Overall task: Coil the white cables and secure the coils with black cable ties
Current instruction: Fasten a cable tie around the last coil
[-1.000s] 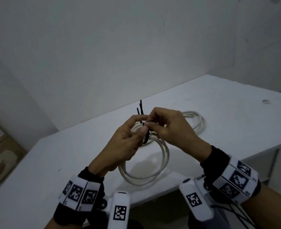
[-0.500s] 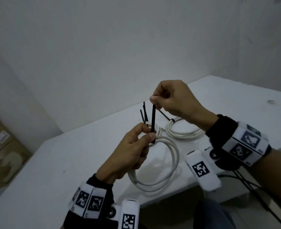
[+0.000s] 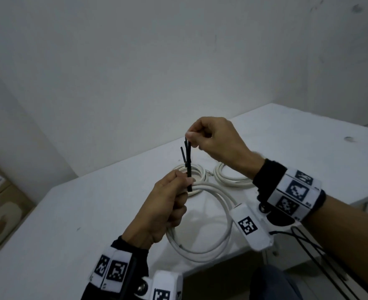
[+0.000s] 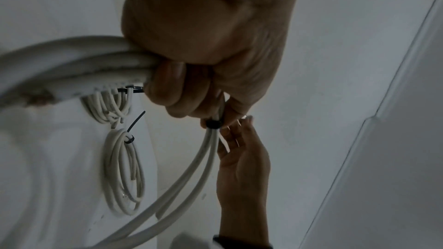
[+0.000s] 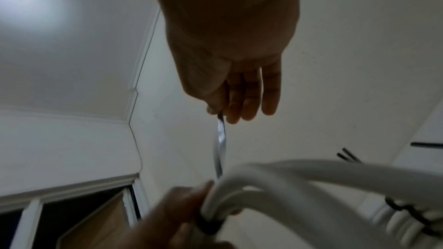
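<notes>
Left hand (image 3: 163,204): fingers curled round the white cable coil (image 3: 211,239), held above the white table (image 3: 70,224) edge. Right hand (image 3: 213,137): raised above the left, thumb and forefinger pinching the free end of the black cable tie (image 3: 188,167), which is looped round the coil at the left thumb. 2 tied coils (image 3: 228,178) lie on the table behind.
</notes>
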A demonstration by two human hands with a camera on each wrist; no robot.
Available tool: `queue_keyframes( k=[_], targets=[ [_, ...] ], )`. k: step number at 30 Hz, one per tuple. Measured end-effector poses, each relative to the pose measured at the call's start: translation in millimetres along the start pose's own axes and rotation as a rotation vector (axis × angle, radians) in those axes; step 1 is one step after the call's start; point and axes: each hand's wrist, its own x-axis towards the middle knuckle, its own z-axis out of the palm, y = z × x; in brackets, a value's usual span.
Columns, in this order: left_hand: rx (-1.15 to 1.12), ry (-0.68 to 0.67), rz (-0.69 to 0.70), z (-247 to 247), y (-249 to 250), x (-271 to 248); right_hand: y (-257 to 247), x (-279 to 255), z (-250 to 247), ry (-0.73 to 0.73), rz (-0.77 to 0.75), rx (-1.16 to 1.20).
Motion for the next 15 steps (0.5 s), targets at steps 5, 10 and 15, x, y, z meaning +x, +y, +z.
queue_keyframes(
  k=[5,10,15],
  targets=[
    [-0.134,0.101,-0.043,-18.5,-6.2,3.2,13.5,-25.6,-17.9,-0.082,-0.076,0.032],
    [-0.219,0.132,-0.071,-23.3,-9.0,7.1,42.5,-54.9,-7.5,-0.227,-0.124,-0.101],
    [-0.29,0.203,-0.088,-19.1,-9.5,10.5,35.5,-66.7,0.1,-0.376,0.113,0.104]
  ],
)
